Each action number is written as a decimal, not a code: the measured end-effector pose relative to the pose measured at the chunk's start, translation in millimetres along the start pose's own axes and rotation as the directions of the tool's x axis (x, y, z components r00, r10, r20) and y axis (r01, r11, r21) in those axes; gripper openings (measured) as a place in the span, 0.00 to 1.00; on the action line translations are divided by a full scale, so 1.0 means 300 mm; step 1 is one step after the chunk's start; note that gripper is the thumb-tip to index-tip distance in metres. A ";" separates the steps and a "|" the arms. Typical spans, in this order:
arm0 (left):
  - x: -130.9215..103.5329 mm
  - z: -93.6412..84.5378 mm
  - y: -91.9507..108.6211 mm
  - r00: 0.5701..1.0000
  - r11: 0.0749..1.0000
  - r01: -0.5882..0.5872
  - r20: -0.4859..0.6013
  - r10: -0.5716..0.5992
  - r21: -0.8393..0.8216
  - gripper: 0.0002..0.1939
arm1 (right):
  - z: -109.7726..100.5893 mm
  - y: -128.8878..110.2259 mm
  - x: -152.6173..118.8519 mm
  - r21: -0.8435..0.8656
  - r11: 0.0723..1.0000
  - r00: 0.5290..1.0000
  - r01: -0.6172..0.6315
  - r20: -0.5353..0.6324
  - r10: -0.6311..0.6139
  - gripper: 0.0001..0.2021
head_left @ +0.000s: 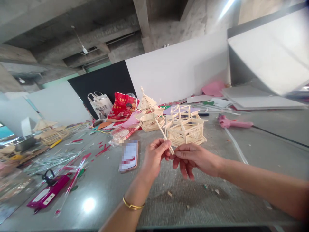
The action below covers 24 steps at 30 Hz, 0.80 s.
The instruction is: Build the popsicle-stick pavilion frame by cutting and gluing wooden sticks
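Note:
Between my two hands, above the near part of the table, are thin wooden sticks (164,135) held at a slant. My left hand (157,153) is closed, its thumb and fingers pinching them near the lower end. The fingertips of my right hand (190,158) close on that same lower end, while its other fingers hang loosely below. Just behind the hands stands an open wooden stick model frame (185,129) with railings and an upper tier. To its left is a model pavilion (150,112) with a pointed roof.
A pink glue gun (235,123) lies to the right, its cord trailing off. Left of my hands lies a phone (129,156). A purple power strip (49,193) is at the near left, beside scattered clear sticks (55,159). Bags (122,106) and white boards (256,96) stand farther back.

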<state>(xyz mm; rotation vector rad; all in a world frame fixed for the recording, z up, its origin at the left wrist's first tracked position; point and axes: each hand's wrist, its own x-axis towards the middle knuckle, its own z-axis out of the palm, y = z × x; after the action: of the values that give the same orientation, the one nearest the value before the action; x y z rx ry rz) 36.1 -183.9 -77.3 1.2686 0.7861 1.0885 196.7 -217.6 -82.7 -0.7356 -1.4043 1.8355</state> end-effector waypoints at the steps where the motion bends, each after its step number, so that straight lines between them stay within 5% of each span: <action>1: 0.001 0.001 -0.001 1.000 1.000 -0.003 -0.001 0.003 -0.003 0.11 | 0.001 0.000 -0.001 0.005 1.000 1.000 0.002 0.001 -0.002 0.13; 8: -0.008 0.008 0.001 1.000 1.000 -0.008 -0.021 0.008 -0.025 0.12 | -0.002 0.009 0.005 -0.017 0.999 0.999 0.038 0.008 -0.038 0.10; 17: -0.013 0.016 -0.016 0.999 0.997 0.032 -0.005 -0.032 -0.074 0.12 | 0.008 0.047 0.009 -0.357 0.925 0.971 0.131 -0.144 -0.193 0.15; 24: -0.012 0.020 -0.015 1.000 0.996 0.022 -0.013 -0.024 -0.090 0.12 | 0.007 0.041 0.008 -0.197 0.970 0.983 0.142 -0.089 -0.162 0.19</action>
<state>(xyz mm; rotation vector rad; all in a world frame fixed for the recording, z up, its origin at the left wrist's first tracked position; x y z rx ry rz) 41.4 -189.1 -81.1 1.1746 0.7522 1.1036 191.4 -219.0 -94.0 -0.7841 -1.5371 1.5393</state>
